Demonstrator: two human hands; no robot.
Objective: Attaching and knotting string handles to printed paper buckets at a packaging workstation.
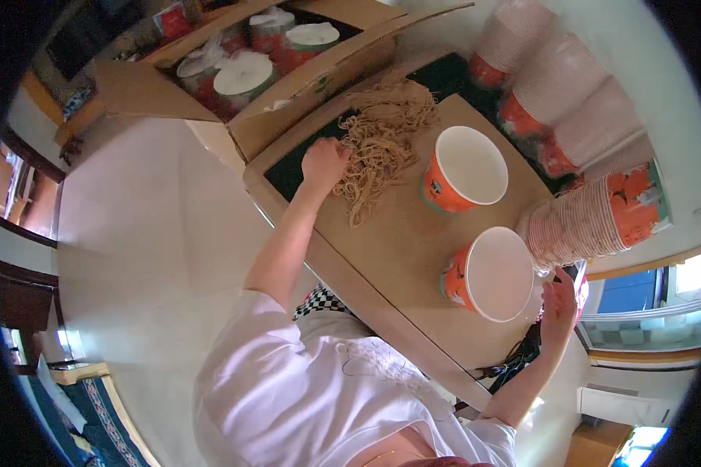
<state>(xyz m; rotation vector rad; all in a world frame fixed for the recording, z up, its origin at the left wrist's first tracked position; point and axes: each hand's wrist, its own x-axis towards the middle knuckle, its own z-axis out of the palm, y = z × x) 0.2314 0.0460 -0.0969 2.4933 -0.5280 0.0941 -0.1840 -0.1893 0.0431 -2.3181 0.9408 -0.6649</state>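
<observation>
My left hand (325, 163) is at the left edge of a loose pile of tan, stringy strands (385, 144), its fingers curled in against them. What the strands are made of I cannot tell. To the right of the pile stands an orange paper tub (448, 191) with a white inside, its mouth turned up toward me. A second orange tub (457, 280) stands nearer, a white surface filling its round top. Beside this nearer tub is my right hand (559, 307), fingers apart and close to the end of a nested stack of tubs (576, 222).
Tall nested stacks of tubs (561, 86) lean along the wall at the back right. An open cardboard box (319, 89) holding wrapped tubs (245, 74) adjoins the table's far left. Brown cardboard (366, 249) covers the tabletop. Dark cables (518, 354) lie at its near right corner.
</observation>
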